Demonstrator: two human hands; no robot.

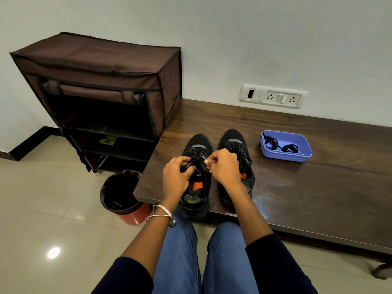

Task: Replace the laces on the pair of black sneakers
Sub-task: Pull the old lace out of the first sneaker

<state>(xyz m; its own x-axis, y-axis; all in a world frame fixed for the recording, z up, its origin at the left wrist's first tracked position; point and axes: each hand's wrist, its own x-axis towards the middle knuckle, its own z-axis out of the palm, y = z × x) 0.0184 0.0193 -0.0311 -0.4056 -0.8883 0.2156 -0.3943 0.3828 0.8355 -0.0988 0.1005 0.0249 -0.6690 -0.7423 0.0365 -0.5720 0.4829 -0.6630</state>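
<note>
Both hands work the near sneaker: left hand fingers curl around its black lace; right hand fingertips pinch the lace. Left sneaker bears a small yellow heel logo; no legible text. Both black, orange-lined sneakers stand side by side at the table edge. Right sneaker stays laced. Spare laces lie in a blue tray.
</note>
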